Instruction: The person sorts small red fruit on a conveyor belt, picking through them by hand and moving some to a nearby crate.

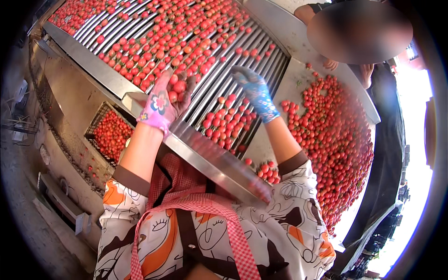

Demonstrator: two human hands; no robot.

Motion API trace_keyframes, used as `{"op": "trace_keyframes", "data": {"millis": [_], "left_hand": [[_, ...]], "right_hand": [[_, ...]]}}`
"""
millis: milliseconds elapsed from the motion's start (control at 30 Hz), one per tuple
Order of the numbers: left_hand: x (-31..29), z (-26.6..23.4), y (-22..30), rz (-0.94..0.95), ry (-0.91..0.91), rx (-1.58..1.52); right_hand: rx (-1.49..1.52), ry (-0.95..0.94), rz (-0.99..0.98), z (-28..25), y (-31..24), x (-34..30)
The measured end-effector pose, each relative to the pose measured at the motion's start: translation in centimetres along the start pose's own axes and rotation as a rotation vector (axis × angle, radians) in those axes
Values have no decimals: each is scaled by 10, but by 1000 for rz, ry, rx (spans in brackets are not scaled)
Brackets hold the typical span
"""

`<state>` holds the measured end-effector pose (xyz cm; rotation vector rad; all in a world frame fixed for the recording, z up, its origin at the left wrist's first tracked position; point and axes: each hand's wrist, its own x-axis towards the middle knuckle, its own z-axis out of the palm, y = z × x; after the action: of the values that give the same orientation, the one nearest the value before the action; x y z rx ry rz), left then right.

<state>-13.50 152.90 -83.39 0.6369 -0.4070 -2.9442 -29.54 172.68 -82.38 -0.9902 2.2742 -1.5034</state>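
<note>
My left hand (pixel 165 98), in a pink flowered glove with a dark palm, cups several small red tomatoes (pixel 178 87) over the near edge of the roller conveyor (pixel 212 84). To its right, my right hand (pixel 254 88) wears a blue patterned glove with grey fingertips. It hovers above the rollers, fingers stretched out to the left, and I see nothing in it. Loose tomatoes (pixel 172 44) cover much of the conveyor beyond my left hand. A smaller group of tomatoes (pixel 228 119) rests on the rollers between my forearms.
A black crate (pixel 95 123) filled with tomatoes stands low on the left. A large heap of tomatoes (pixel 331 140) lies on the metal chute to the right. The conveyor's metal rim (pixel 205 156) runs before my body. Across from me, another person's hand (pixel 330 64) rests near the chute.
</note>
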Motion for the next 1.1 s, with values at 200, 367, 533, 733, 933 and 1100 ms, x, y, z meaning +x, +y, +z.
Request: {"op": "trace_keyframes", "data": {"millis": [200, 367, 533, 733, 933, 1100], "left_hand": [[1, 5, -5, 16, 68, -34], [6, -4, -7, 26, 6, 6], [5, -8, -9, 52, -40, 29], [5, -1, -10, 75, 10, 49], [11, -5, -17, 93, 31, 44], [13, -14, -17, 85, 3, 25]], "right_hand": [[-525, -318, 320, -28, 92, -94], [-694, -235, 147, 7, 113, -118], [-693, -178, 273, -14, 111, -75], [-672, -321, -132, 16, 113, -72], [-675, -332, 23, 25, 113, -58], [298, -46, 388, -17, 105, -45]]}}
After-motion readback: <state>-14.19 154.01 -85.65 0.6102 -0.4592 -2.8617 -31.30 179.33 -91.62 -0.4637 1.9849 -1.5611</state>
